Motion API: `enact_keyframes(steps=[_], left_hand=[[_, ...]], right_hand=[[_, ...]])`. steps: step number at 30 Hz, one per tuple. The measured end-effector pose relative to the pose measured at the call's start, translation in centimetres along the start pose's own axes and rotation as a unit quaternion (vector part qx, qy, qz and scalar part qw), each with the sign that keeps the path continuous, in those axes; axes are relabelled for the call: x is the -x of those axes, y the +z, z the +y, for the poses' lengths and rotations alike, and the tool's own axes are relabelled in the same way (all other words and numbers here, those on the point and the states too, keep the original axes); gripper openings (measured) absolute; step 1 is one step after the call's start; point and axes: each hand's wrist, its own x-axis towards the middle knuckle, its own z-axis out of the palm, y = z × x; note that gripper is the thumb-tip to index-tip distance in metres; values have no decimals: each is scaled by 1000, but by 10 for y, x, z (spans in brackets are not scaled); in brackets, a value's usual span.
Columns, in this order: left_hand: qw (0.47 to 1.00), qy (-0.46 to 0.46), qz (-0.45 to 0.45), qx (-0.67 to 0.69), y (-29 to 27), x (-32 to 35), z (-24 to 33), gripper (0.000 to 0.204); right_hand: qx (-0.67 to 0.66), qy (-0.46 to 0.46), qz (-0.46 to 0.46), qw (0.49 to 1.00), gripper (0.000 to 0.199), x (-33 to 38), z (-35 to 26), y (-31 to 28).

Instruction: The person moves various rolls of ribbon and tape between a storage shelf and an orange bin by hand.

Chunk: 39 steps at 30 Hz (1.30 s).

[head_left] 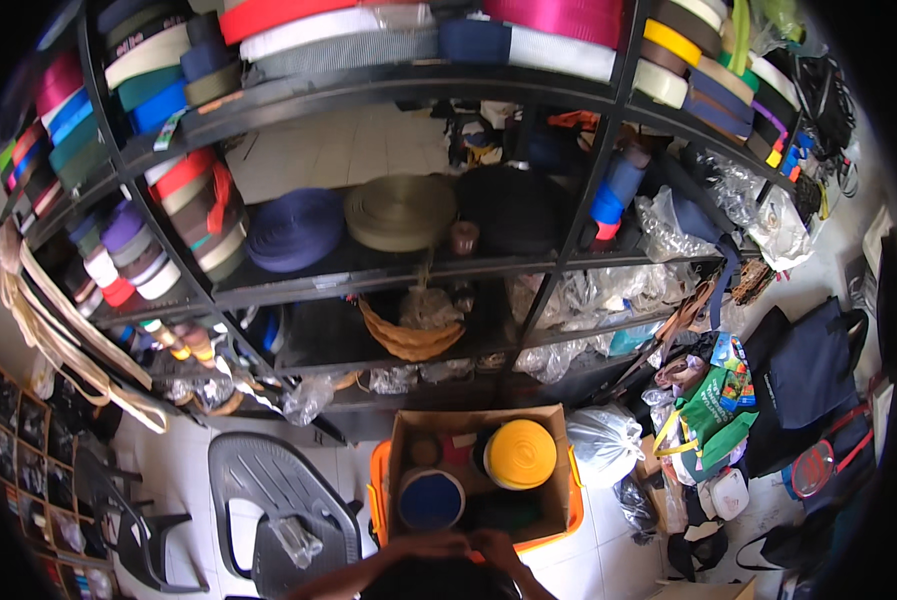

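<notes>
Step in hand, as judged: handling at the cardboard box [468,420], with both hands at its near edge. The box sat within an orange crate [379,462] on the tiled floor, in front of the black shelving [368,97]. Its top was uncovered; inside, a round yellow lid [520,454] stood at the far right and a blue round top with a pale rim [431,500] at the near left, with darker items between and behind them.

Next move, as judged: any work here called for a firm hold on the box edge, or a reach over it clear of the two round tops.

Grip: the left hand [436,544] and right hand [490,545] lay close together, backs toward the camera. Fingers were in shadow — spread or clenched, could not tell. Contact with the near wall seemed likely but was unconfirmed; no held object could be made out. Both round tops lay beyond the hands, apart from them.
</notes>
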Motion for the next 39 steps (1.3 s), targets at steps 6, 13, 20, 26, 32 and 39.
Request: enact_keyframes(steps=[6,13,20,26,32,39], left_hand=[[971,1,-229,-65,-13,-24,81,52],[971,-21,-225,-82,-29,-17,84,53],[992,-59,-80,-77,-40,43,65,52],[995,-70,-29,-68,-35,78,51,51],[993,-76,-20,-92,-25,79,38,51],[989,-72,0,-127,-19,86,44,45]], right_hand=[[-73,124,56,988,34,74,-5,2],[-79,91,36,992,33,50,-104,-15],[-70,44,-17,996,31,30,-154,-21],[-66,14,-53,996,30,28,-174,-10],[-62,3,-70,996,29,41,-174,-6],[-41,3,-77,996,29,65,-175,-6]])
